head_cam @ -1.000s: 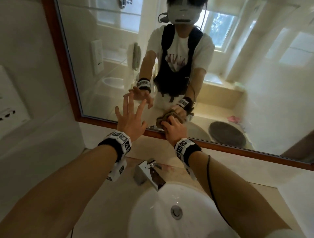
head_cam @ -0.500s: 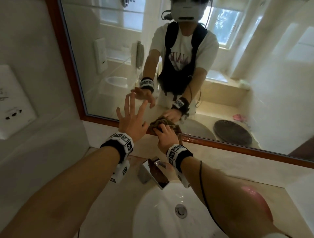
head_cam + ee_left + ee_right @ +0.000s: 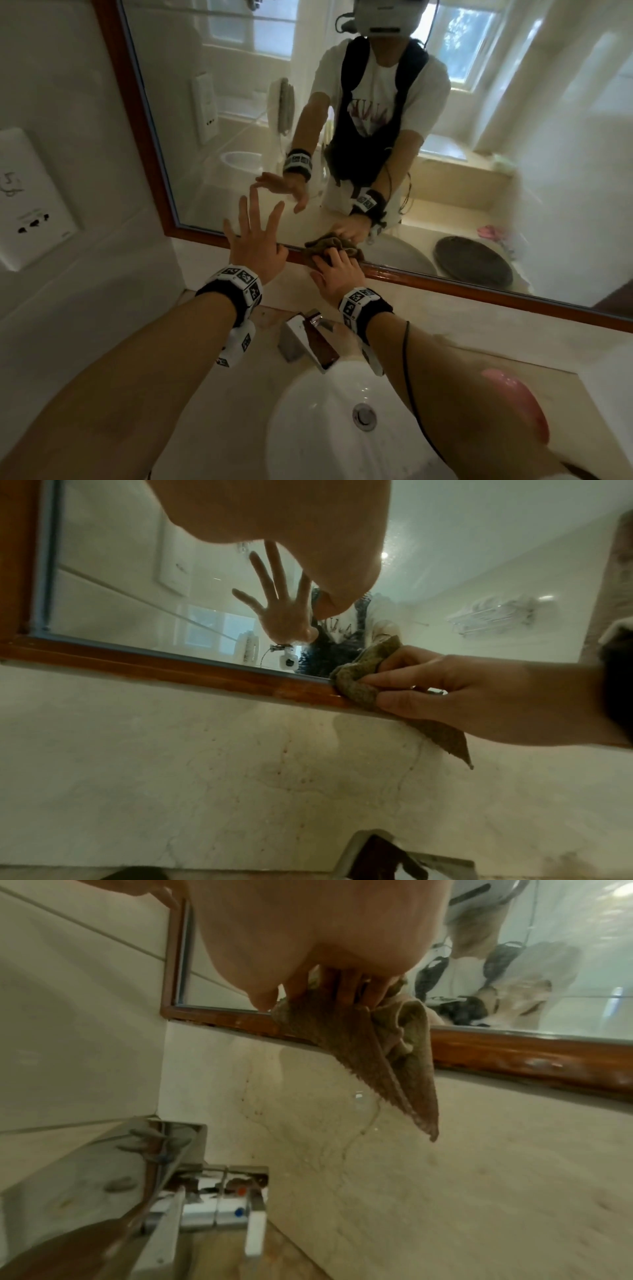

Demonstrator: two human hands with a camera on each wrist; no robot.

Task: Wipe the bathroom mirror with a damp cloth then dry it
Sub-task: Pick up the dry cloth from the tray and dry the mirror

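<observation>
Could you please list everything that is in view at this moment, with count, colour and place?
mirror: one, brown wooden frame, on the wall above the counter.
cloth: one, olive-brown, bunched against the mirror's lower frame edge, one corner hanging below.
faucet: one, chrome, square, behind the basin.
basin: one, white, set in the counter, metal drain in its middle.
counter: one, beige stone, under the mirror.
wall socket plate: one, white, on the left wall.
wrist bands: two, black with white marker blocks, one on each wrist.
left hand: fingers spread and straight, near the glass, holding nothing.
right hand: grips the cloth at the frame.
</observation>
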